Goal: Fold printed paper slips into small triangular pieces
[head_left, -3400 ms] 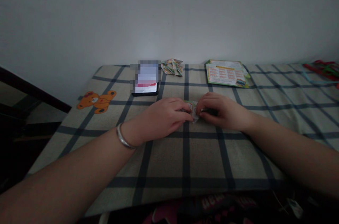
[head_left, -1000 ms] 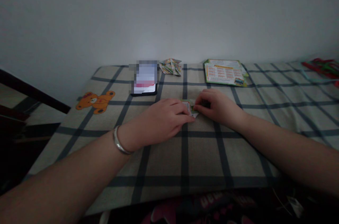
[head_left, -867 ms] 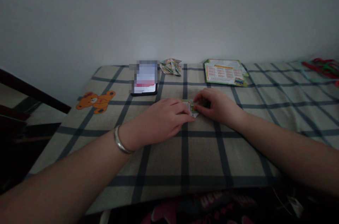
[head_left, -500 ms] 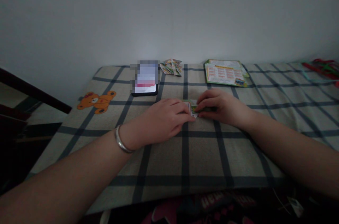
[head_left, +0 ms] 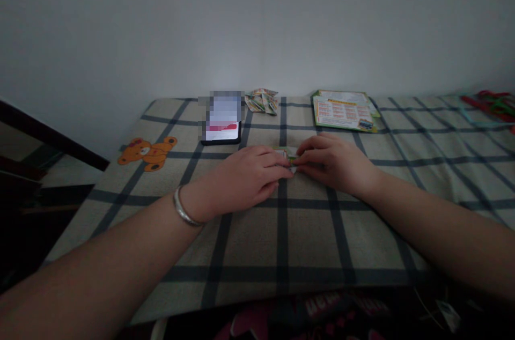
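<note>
A small piece of printed paper (head_left: 282, 153), white with green edging, lies on the checked tablecloth between my two hands. My left hand (head_left: 247, 178), with a silver bangle (head_left: 183, 210) at the wrist, covers its left part and holds it down with the fingers together. Thumb and fingers of my right hand (head_left: 337, 162) pinch the paper's right end, where it looks folded. Much of the paper is hidden under the fingers, so its full shape cannot be made out.
Beyond my left hand lies a phone (head_left: 222, 120) with its screen lit. Folded printed paper pieces (head_left: 261, 101) sit by the wall, and a stack of printed sheets (head_left: 344, 113) is further right. A bear cutout (head_left: 148, 153) is at left; red and green items (head_left: 493, 104) at far right.
Both hands have shifted very slightly, the fingertips closer together over the paper. The right fingers have moved a little left along it. Everything else looks the same.
</note>
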`<state>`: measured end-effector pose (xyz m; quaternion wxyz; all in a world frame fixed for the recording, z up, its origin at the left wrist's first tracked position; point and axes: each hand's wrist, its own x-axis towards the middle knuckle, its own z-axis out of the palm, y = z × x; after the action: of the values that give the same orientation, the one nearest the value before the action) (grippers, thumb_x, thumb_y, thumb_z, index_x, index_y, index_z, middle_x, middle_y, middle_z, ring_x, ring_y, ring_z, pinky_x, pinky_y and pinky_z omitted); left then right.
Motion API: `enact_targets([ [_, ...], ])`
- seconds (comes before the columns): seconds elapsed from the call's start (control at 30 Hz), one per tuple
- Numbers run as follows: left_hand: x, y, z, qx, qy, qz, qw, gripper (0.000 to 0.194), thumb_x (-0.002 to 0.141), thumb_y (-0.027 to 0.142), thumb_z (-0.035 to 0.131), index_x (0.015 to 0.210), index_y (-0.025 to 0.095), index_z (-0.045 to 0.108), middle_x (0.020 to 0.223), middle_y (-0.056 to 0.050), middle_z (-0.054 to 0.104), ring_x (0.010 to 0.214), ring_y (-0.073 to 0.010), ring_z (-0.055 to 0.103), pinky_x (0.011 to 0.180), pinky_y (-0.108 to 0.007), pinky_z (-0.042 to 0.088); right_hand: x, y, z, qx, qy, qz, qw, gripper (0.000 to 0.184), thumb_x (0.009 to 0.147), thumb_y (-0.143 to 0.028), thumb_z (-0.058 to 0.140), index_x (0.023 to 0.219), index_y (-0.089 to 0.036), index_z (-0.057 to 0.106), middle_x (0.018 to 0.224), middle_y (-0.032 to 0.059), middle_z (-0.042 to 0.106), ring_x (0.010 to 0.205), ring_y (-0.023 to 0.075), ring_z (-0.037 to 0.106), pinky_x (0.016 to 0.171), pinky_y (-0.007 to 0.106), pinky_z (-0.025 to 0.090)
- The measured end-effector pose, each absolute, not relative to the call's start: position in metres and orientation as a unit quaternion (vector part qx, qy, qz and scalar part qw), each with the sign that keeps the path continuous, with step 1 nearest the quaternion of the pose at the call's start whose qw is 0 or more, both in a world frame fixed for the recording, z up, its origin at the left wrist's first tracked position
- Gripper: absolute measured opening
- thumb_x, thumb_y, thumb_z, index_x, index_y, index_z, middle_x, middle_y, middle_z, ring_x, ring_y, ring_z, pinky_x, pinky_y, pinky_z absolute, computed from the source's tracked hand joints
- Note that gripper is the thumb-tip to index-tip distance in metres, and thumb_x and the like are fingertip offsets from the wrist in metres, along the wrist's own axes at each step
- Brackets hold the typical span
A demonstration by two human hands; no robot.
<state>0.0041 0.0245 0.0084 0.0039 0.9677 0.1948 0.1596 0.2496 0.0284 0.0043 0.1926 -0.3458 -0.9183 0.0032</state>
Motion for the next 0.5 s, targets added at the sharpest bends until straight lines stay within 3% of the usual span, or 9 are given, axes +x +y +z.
enact_targets([
  [0.5,0.0068,0.0228,0.0081,0.968,0.196,0.153,-0.019,0.028,0.089,0.016,0.054,0.116,0.019,0.063,0.121,-0.005,0.065,0.115,-0.0222,0.056,0.103,-0.042,0.045,0.249,0.0285,0.0042,-0.348,-0.919,0.007,0.187,0.018,0.089,-0.029,0.06,0.095,-0.021,0.075,0.103,0.0065,0.069,0.091,0.021,0.06,0.081,0.034,0.046],
])
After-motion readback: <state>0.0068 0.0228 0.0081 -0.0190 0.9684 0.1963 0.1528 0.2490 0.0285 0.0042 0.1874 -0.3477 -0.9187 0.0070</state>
